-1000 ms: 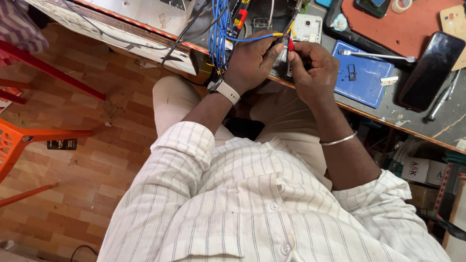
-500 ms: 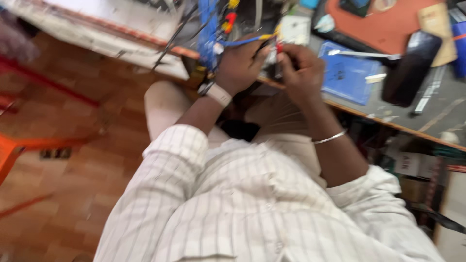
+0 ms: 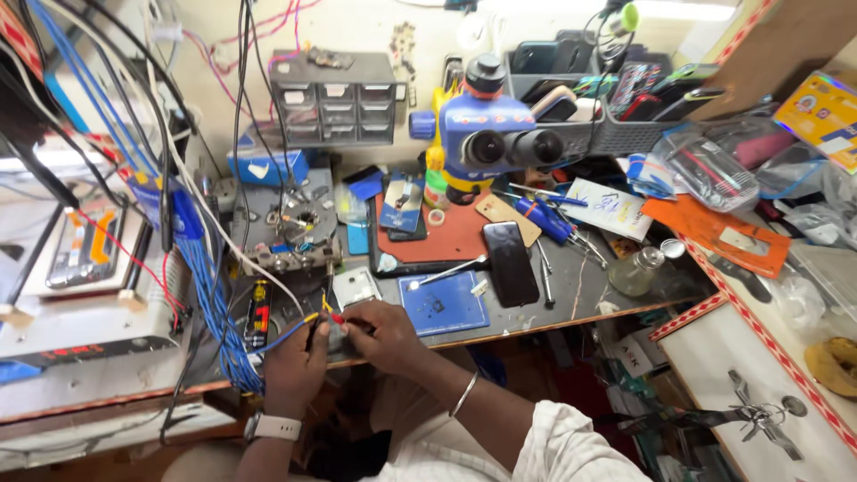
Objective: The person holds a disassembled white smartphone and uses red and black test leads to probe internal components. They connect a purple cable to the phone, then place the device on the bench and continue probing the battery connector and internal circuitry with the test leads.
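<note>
Cluttered with tools and phone parts, a dark repair workbench (image 3: 580,299) fills the scene, backed by a pale wall hung with loose wires. At its near edge, left of centre, the person's two hands meet over a small grey component (image 3: 336,336) that is mostly hidden between them. The left hand (image 3: 295,361), with a white wristwatch (image 3: 273,427) on its wrist, is curled close around the part's left side, and a thin yellow-tipped probe lead (image 3: 308,319) runs out from its fingers. The right hand (image 3: 386,335), a thin metal bangle (image 3: 462,394) on its wrist, pinches a red-tipped probe (image 3: 336,318) narrowly between thumb and fingers, the tip resting on the component; how the part itself is held I cannot tell. Just left of the hands a bundle of blue wires (image 3: 219,326) hangs down over the bench edge, and a small black tester with red and yellow marks (image 3: 258,313) lies beside it. Just right of the hands lies a blue work mat (image 3: 444,303), with a metal tool (image 3: 448,270) across its far edge and a black smartphone (image 3: 510,262) face up next to it. Farther back sits a red-brown mat (image 3: 451,234), and beyond that a blue stereo microscope (image 3: 486,129) stands near the wall. A grey drawer cabinet (image 3: 337,98) stands far left of it, and a small glass bottle (image 3: 636,271) stands toward the right of the bench.
</note>
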The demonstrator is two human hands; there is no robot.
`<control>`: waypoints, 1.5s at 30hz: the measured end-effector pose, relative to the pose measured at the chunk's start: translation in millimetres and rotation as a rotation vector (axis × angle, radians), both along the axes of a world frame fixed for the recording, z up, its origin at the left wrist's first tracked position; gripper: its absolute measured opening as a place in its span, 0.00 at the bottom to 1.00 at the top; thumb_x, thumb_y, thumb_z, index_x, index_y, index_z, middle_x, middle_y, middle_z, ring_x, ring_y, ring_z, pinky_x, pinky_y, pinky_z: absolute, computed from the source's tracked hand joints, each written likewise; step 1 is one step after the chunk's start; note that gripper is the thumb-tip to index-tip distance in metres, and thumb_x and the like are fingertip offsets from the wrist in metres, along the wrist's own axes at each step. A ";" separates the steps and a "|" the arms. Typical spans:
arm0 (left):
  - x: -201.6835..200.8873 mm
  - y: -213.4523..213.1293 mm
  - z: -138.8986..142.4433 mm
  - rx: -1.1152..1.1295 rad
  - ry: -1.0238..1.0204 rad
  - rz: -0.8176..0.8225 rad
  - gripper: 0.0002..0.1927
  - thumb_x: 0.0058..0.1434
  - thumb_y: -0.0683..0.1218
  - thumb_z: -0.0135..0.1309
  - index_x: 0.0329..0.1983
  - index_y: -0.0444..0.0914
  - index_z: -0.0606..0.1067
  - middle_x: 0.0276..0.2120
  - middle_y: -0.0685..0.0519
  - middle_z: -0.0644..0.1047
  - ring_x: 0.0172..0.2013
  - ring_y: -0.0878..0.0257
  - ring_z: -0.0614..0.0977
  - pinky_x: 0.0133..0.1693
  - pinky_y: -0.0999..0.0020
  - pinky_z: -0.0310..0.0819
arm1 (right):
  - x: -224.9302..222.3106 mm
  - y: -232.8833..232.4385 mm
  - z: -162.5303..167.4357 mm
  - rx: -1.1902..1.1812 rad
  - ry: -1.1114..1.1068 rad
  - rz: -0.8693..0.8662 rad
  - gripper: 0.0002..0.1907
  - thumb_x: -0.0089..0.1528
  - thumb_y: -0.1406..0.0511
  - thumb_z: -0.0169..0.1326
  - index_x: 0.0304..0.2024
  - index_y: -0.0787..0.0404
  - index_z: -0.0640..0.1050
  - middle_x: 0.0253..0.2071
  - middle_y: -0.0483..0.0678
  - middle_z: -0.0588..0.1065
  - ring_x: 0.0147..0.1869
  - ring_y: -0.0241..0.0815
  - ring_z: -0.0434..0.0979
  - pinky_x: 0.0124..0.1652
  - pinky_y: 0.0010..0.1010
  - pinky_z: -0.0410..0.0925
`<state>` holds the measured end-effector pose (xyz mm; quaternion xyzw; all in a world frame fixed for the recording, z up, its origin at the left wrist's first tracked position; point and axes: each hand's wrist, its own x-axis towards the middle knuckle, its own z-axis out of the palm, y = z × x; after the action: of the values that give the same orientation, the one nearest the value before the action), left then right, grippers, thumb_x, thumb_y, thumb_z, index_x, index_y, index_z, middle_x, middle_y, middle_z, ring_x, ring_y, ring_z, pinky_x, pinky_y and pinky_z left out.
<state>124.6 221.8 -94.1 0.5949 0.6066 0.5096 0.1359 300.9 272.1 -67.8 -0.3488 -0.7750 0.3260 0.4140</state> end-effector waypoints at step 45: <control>-1.9 -9.8 20.8 -0.055 -0.078 -0.016 0.15 0.65 0.52 0.55 0.46 0.38 0.80 0.34 0.46 0.81 0.34 0.53 0.85 0.38 0.62 0.77 | -6.3 -2.7 2.9 0.040 -0.007 0.027 0.10 0.62 0.65 0.61 0.44 0.63 0.82 0.38 0.52 0.81 0.36 0.42 0.83 0.35 0.30 0.74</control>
<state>122.7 212.0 -73.3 0.5754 0.6098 0.5144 0.1801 294.6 269.5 -64.9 -0.3312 -0.7874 0.3149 0.4138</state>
